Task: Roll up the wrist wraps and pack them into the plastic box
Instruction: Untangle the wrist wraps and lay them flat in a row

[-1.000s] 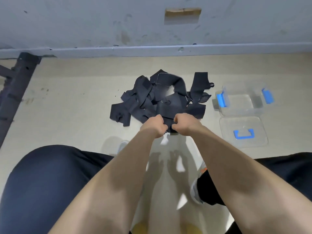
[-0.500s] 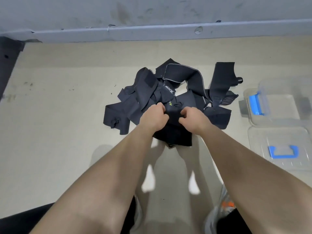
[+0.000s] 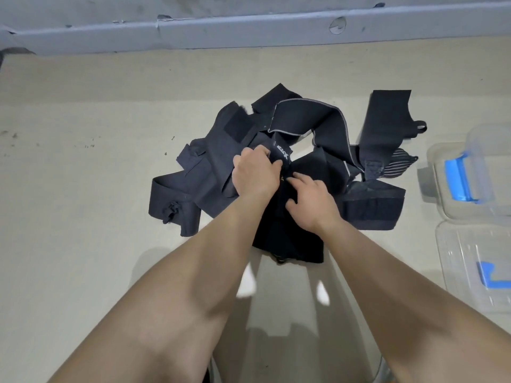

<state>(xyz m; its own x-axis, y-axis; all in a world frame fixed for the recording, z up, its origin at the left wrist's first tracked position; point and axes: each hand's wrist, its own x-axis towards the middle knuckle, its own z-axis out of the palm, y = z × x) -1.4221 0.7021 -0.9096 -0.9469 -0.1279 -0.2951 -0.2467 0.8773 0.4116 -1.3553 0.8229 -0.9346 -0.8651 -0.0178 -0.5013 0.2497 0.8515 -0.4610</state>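
While bare beige floor [image 3: 83,244] fills the left of the frame, a loose heap of dark wrist wraps [image 3: 210,167] lies at its centre, with straps crossing and overlapping one another. At the middle of the heap the left hand [image 3: 255,175] has its fingers curled tight round a labelled wrap [image 3: 283,156] with white lettering on it. Just right of it and a little lower, the right hand [image 3: 312,200] lies on a black wrap [image 3: 287,239] that runs down toward the lower centre. Its fingers are bent onto the cloth and its thumb is spread, but whether it pinches the fabric cannot be told. Farther right, a wide strap [image 3: 387,114] lies at the heap's upper right edge. At the right edge of the frame stands the clear plastic box [image 3: 442,194] with a blue latch, apart from the heap. Its lid [image 3: 456,266] lies flat on the floor just below it.
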